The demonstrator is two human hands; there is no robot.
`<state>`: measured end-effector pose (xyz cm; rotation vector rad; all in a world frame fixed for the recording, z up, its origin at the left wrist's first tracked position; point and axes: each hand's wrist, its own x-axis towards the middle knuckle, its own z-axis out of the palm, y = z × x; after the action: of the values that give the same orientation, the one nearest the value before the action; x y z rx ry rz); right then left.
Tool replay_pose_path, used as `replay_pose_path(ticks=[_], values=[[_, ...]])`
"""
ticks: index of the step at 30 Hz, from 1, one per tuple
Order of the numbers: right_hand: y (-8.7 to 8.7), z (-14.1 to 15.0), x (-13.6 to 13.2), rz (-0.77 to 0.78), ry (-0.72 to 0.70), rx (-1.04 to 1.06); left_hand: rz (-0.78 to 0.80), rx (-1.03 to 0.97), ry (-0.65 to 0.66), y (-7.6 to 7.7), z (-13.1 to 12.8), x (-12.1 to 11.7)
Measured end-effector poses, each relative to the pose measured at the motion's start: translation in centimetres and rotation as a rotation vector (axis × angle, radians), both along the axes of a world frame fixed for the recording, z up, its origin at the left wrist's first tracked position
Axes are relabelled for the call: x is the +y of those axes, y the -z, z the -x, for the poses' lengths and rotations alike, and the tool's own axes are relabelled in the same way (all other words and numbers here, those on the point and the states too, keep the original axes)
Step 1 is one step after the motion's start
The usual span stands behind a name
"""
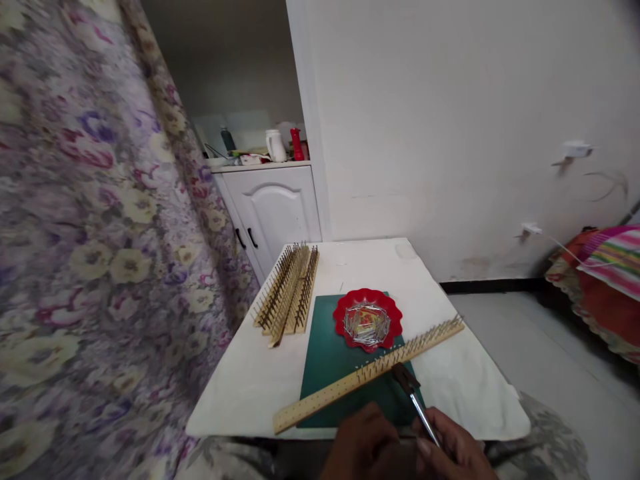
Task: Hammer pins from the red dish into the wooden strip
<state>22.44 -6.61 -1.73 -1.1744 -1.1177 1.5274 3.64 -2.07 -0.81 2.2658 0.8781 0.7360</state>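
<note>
My right hand [447,443] is closed around the silvery metal handle of a hammer [420,413], whose dark head rests by the front edge of a wooden strip [325,398]. My left hand [363,440] is at the table's front edge with its fingers curled together; what they hold, if anything, is hidden. The strip lies aslant across a green cutting mat [327,363]. Nails [425,340] stand in its right half, and rows of small dots mark its left half. Behind it, a red scalloped dish [343,325] holds many loose nails [367,327].
Several wooden strips bristling with nails [287,293] lie together at the table's [245,393] back left. A flowered curtain [115,267] hangs along the left. White cabinet doors [275,207] and a plain wall [400,120] stand behind. Red bedding [600,287] is at far right.
</note>
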Motion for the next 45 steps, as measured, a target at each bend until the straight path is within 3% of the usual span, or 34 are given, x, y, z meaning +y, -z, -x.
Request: replay_pose_path(ticks=[4, 10, 13, 17, 19, 22, 24, 28, 31, 38, 45], values=[[0.4, -0.1, -0.3, 0.008, 0.044, -0.011, -0.024, 0.037, 0.014, 1.7, -1.1, -0.9], [0.3, -0.2, -1.1, -0.017, 0.02, -0.001, 0.101, -0.069, -0.078, 0.6, -1.6, -1.6], [0.1, -0.1, -1.2, -0.004, 0.008, 0.039, 0.355, -0.331, -0.197, 0.6, -2.5, -2.2], [-0.1, 0.3, -1.1, -0.019, -0.006, 0.191, 0.895, -0.751, -0.218, 2.2, -4.0, -2.9], [-0.2, 0.5, -1.1, -0.034, 0.009, 0.244, 0.984, -0.872, -0.199, 2.9, -4.4, -3.2], [-0.3, 0.5, -1.2, -0.037, 0.042, 0.21, 0.94, -0.887, -0.176, 2.8, -3.9, -3.2], [-0.1, 0.3, -1.4, -0.017, 0.061, 0.128, 0.829, -0.812, -0.248, 1.9, -2.6, -2.6], [0.4, -0.1, -1.6, 0.022, 0.037, 0.018, 0.319, -0.47, -0.589, -0.2, 0.7, 0.1], [0.6, -0.1, -1.6, 0.03, -0.021, -0.008, 0.082, -0.249, -0.641, -0.7, 2.2, 2.5], [0.8, 0.2, -1.5, 0.03, -0.009, -0.015, -0.054, -0.051, -0.642, 0.8, 1.9, 3.9], [1.0, 0.0, -1.5, 0.045, -0.01, 0.015, -0.05, -0.005, -0.623, 0.6, 1.9, 3.9]])
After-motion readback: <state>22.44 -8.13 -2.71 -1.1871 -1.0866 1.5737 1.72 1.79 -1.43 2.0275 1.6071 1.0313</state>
